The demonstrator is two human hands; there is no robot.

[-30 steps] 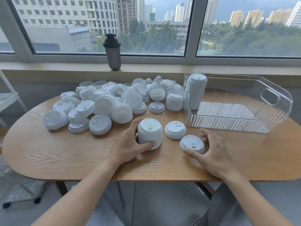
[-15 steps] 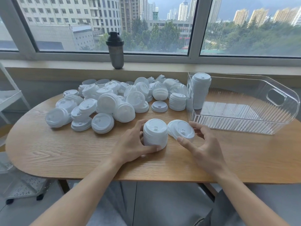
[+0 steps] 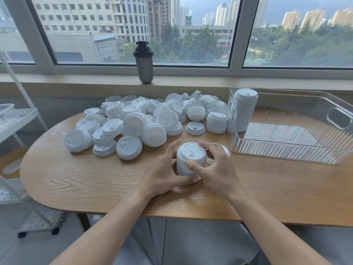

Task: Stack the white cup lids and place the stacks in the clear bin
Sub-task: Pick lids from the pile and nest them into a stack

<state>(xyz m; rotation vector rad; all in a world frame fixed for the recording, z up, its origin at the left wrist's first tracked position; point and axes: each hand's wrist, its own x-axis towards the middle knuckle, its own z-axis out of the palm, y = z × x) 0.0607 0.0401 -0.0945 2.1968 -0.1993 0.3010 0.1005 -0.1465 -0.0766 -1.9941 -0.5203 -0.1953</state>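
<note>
A short stack of white cup lids [image 3: 190, 158] stands on the wooden table [image 3: 86, 178] in front of me. My left hand [image 3: 164, 172] grips its left side, thumb under the front. My right hand [image 3: 217, 169] curls round its right side and top, thumb across the front. Behind my right hand a single lid [image 3: 225, 150] lies partly hidden. A big heap of loose white lids [image 3: 137, 121] covers the back left of the table. The clear bin [image 3: 286, 148] sits at the right, with a tall lid stack [image 3: 244, 109] in its near-left corner.
A small lid stack [image 3: 216, 122] and one flat lid [image 3: 195, 128] lie between the heap and the bin. A dark shaker bottle [image 3: 143, 62] stands on the windowsill. A white wire rack [image 3: 17, 119] is at the left edge.
My right hand carried a lid from the table's right to the stack held by my left hand and now clasps the stack's top. The left hand has kept its hold.
</note>
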